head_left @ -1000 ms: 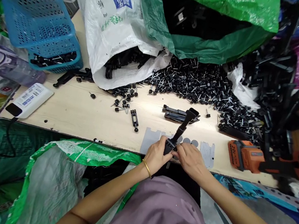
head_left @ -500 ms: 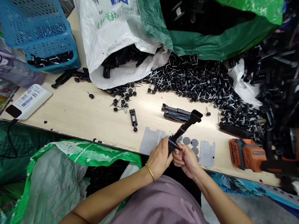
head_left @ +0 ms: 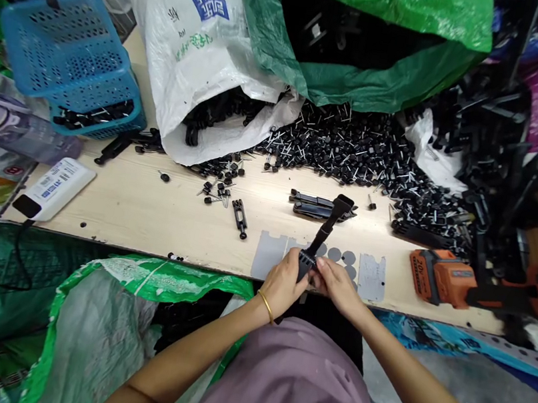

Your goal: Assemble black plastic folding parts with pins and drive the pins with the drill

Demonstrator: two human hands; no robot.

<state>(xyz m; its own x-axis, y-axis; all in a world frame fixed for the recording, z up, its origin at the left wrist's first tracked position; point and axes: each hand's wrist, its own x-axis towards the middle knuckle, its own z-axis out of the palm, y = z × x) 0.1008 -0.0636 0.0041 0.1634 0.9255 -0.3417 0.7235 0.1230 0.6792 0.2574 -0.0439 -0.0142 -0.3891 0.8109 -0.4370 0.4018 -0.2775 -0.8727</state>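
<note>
Left hand (head_left: 283, 280) grasps the black part (head_left: 326, 229) at the table's near edge (head_left: 182, 242), where the right hand (head_left: 340, 287), hold unclear, could twist it loose if that grip slackens.

The pale wooden table (head_left: 116, 206) is crowded along its back with a heap of black-headed bolts (head_left: 348, 147), a white sack (head_left: 187, 75) slumped open beside them. Over on the left sit a blue basket (head_left: 137, 84) and a white power bank (head_left: 59, 189), near a loose knob (head_left: 165, 177). A small black clip (head_left: 239, 217) lies mid-table, two long black pieces (head_left: 313, 205) to its right. Grey patches (head_left: 371, 277) mark the front edge, and an orange drill (head_left: 444, 278) rests at the right end.
</note>
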